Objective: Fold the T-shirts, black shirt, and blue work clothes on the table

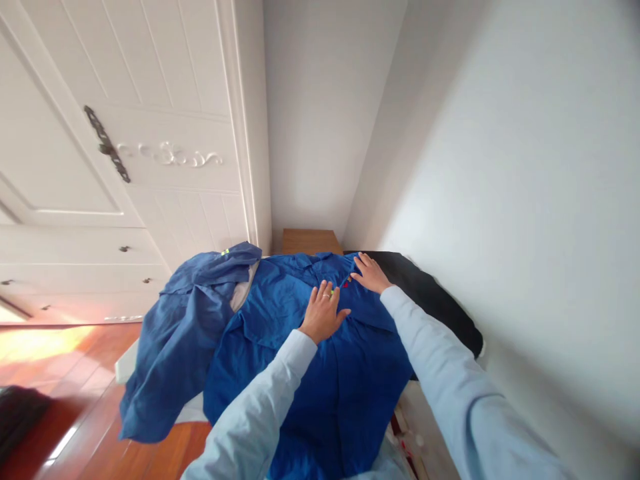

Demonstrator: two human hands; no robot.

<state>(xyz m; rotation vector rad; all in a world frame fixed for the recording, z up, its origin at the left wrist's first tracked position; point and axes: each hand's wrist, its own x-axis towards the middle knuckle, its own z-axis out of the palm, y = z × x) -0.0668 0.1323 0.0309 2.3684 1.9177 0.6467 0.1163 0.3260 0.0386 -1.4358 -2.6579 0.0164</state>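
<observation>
A bright blue garment [310, 360] lies spread out in the middle, with small red and yellow marks on its upper part. My left hand [323, 312] rests on it near the centre, fingers stretched out, a ring on one finger. Farther up and to the right, my right hand [370, 272] lies on the garment's upper edge beside the red marks, its fingers apart. Neither hand grips the cloth. A duller blue garment [175, 340] hangs over the left side, and a black item [430, 293] lies at the right against the wall.
A white wardrobe [175, 87] with drawers stands at the left. The pale wall [525, 167] closes off the right side. Behind the garments is a brown wooden surface [310, 241]. A dark object [20, 420] lies on the reddish wooden floor [100, 427].
</observation>
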